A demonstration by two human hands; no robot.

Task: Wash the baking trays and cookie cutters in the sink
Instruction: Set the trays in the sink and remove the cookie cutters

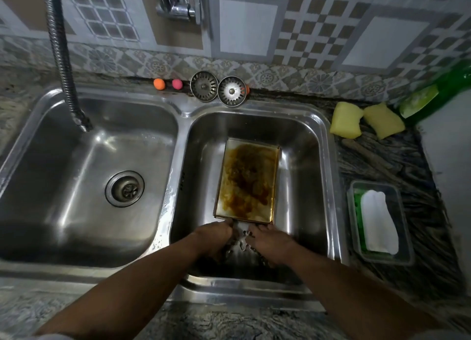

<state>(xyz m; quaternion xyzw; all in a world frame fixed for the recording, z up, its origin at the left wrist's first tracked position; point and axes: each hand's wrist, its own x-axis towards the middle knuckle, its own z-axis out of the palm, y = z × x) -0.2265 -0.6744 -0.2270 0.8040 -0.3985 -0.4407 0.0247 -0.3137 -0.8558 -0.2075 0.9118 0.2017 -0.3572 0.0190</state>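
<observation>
A gold baking tray (pixel 248 179), smeared with brown residue, lies flat in the right basin (pixel 303 161) of the steel sink. Metal cookie cutters (pixel 244 240) lie in the basin just in front of the tray's near edge. My left hand (pixel 215 237) reaches down on their left, its fingertips at the tray's near rim; its grip is hidden. My right hand (pixel 271 241) is on their right, with its fingers curled onto a cutter. Both forearms come in from the bottom of the view.
The left basin (pixel 84 176) has an open drain. A flexible hose (pixel 62 59) hangs over it, and the tap (pixel 178 5) is on the wall. Two strainer plugs (pixel 218 88) lean behind the sink. On the right counter are two yellow sponges (pixel 367 120), a green bottle (pixel 433 92) and a plastic box (pixel 379 222).
</observation>
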